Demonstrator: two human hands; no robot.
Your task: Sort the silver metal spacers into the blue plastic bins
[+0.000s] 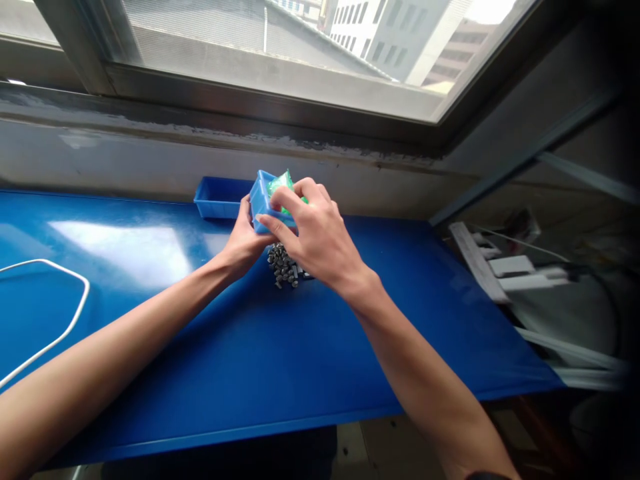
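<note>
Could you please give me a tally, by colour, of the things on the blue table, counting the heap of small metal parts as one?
Blue: 2, the tilted bin held by the left hand and right hand, and the tray behind it.
Green: 1, the bag in the bin.
Grey: 1, the heap of metal parts.
White: 1, the cable.
Total: 5

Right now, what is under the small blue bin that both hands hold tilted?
Under the small blue bin a pile of small grey metal parts lies on the blue table. The right hand covers part of it.
</note>
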